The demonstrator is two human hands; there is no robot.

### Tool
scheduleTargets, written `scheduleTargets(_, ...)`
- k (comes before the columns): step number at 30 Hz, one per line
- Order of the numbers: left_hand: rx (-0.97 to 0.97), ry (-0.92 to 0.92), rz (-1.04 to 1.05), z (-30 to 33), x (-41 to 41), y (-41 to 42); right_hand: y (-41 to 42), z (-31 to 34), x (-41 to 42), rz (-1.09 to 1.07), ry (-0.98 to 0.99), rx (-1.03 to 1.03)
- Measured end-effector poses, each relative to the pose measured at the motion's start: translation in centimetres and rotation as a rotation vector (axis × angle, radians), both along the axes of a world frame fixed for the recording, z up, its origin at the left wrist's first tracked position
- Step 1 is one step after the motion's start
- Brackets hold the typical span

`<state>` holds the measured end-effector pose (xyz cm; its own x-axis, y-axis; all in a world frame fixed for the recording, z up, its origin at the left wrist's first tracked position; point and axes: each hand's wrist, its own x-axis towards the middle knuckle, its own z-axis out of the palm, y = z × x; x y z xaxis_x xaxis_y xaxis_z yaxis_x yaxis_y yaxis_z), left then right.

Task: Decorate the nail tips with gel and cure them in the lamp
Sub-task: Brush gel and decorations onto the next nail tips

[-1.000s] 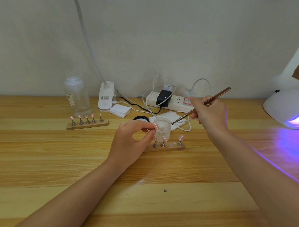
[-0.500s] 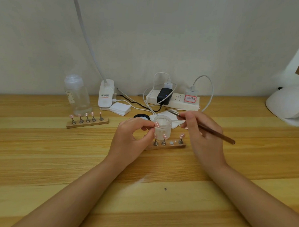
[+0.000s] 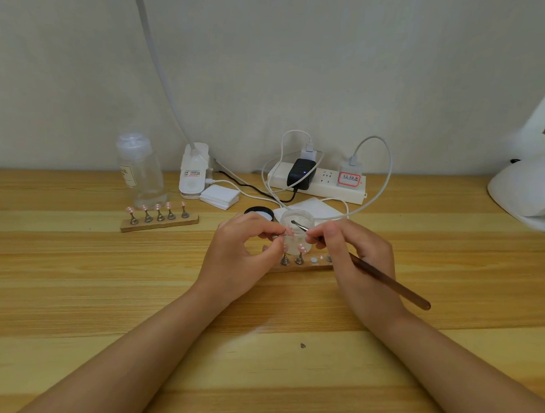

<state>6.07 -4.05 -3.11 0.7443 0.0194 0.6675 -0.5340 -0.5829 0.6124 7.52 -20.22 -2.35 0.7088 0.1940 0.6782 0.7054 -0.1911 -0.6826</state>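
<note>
My left hand [image 3: 242, 252] pinches a pink nail tip [image 3: 289, 230] on its small metal stand, held just above a wooden holder strip [image 3: 296, 266]. My right hand [image 3: 353, 256] grips a brown brush [image 3: 386, 281] like a pen; its fine tip reaches over the open clear gel jar [image 3: 297, 221], close to the held nail. Two more pink tips stand on the strip, beside an empty white magnet spot. The white curing lamp [image 3: 528, 192] sits at the far right edge.
A second wooden strip with several pink nail tips [image 3: 160, 218] stands at the left, behind it a clear bottle [image 3: 140, 169]. A power strip [image 3: 317, 181], cables, white pads [image 3: 220, 196], a black jar lid [image 3: 260, 212] and a desk-lamp base [image 3: 194, 171] crowd the back.
My right hand has swung the brush round and brought it down from the right toward the jar and the held nail tip. The lamp's purple glow is gone from view. My left hand stays put.
</note>
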Motion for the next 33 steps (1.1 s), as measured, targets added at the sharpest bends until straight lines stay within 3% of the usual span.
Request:
scheduleTargets(10,-0.018,0.039,0.015,0.05,-0.05,-0.17,0.17,-0.44,0.29,-0.033,-0.108,-0.057)
scheduleTargets(19,0.0,0.032,0.012,0.17,-0.19,-0.15,0.14,-0.52,0.25,-0.02,-0.081,-0.069)
scheduleTargets(33,0.03,-0.014,0.015,0.49,-0.11,-0.1,-0.19,-0.92,0.35,0.018,-0.037,0.059)
